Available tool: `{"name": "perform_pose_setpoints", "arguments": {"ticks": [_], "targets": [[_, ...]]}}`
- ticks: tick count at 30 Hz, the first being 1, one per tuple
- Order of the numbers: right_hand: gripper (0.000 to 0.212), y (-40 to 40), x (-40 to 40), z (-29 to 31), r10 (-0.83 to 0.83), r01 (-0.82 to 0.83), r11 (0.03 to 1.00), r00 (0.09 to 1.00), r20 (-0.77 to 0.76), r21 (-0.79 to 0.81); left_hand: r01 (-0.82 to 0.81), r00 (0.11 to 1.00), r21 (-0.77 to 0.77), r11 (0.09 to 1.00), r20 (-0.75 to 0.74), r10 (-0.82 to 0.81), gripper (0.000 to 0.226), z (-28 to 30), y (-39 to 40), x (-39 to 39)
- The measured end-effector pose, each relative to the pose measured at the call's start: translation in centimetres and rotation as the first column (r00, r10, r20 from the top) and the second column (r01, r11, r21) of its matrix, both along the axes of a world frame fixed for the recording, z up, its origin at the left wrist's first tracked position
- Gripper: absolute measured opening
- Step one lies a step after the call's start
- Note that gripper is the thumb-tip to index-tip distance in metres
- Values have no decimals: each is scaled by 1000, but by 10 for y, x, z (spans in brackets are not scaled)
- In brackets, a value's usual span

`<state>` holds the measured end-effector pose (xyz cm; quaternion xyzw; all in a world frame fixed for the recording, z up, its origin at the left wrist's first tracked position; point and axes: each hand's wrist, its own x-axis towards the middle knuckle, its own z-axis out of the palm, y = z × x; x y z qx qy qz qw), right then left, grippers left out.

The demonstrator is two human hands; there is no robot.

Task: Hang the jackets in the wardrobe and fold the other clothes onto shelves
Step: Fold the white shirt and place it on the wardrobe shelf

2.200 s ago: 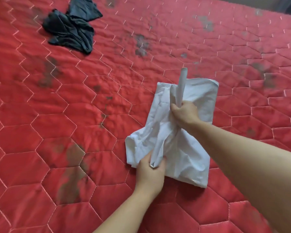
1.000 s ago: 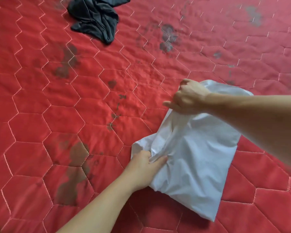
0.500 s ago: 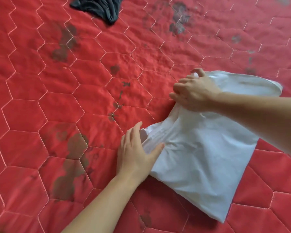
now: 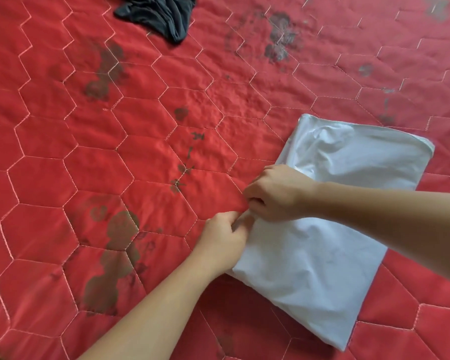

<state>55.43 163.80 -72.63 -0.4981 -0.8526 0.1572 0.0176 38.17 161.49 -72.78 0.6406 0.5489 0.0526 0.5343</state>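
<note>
Red quilted bedcover (image 4: 146,162), hexagon stitching, dark blotches scattered over it, filling the whole view; no bed edge is showing on any side. White garment (image 4: 322,245), folded into a long flat rectangle, is lying on the bedcover and running diagonally, its far short edge rounded and slightly puffed, its near corner pointing toward the bottom of the view. Its long right-hand edge and near end are sitting clear on bare cover. A broad stretch of uncovered cover is lying open to the left of the white garment, and a narrower strip is lying open beyond its far end. Dark garment (image 4: 161,14), crumpled and unfolded, is lying well apart from the white garment, far beyond it and to its left, partly cut off by the top of the view. Left hand (image 4: 225,242) is resting at the middle of the white garment's long left edge, fingers curled in and pinching a small fold of white cloth there. Right hand (image 4: 276,193) is meeting it at the same spot from above, fingers bent tight and nipping the same edge, the forearm crossing over the garment's middle. The two hands are nearly touching; neither is spread open.
</note>
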Motion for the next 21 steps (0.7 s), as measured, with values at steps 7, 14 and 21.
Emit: {"name": "perform_pose_setpoints", "arguments": {"ticks": [7, 14, 21], "targets": [[20, 9, -15, -6, -13, 52, 987, 967, 253, -151, -5, 992, 258, 966, -122, 38, 7, -10, -5, 1], [28, -17, 11, -14, -186, 223, 881, 974, -128, 417, 257, 949, 587, 768, -304, -85, 26, -24, -38, -2], [53, -37, 89, -20, -318, 288, 945, 920, 227, 158, 76, 983, 453, 888, -183, 10, 18, -19, -29, 3]]}}
